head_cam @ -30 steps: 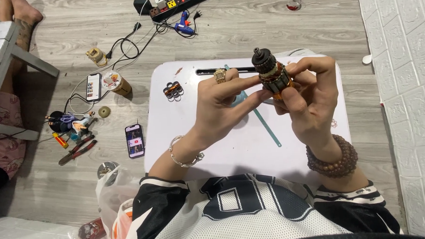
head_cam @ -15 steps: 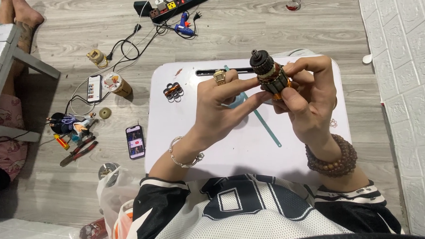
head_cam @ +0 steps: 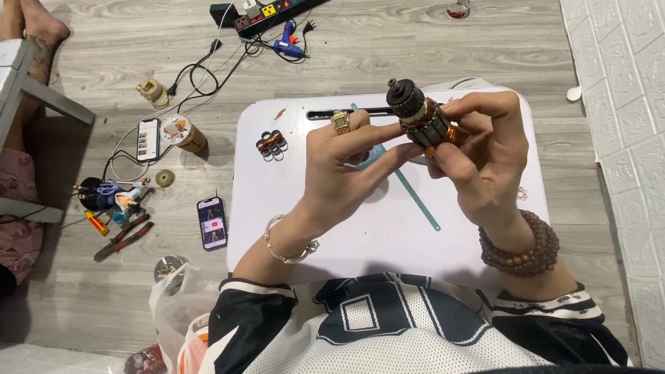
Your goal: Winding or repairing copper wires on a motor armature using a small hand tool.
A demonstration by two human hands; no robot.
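Fingers [head_cam: 457, 161] of the right hand [head_cam: 481, 165] and left hand [head_cam: 343, 171] clamp a motor armature [head_cam: 419, 119] above the counter's [head_cam: 305, 233] far edge; it looks heavy, rigid, best gripped around its ribbed core.

We see a motor armature [head_cam: 421, 119] of dark matt metal laminations and glossy copper windings, above a smooth, matt white plastic tabletop [head_cam: 364, 230]. The floor [head_cam: 491, 45] is grey wood-grain plank. The bracelet [head_cam: 290, 245] is polished metal; the wrist beads [head_cam: 522, 250] are brown, wood-like, semi-gloss.
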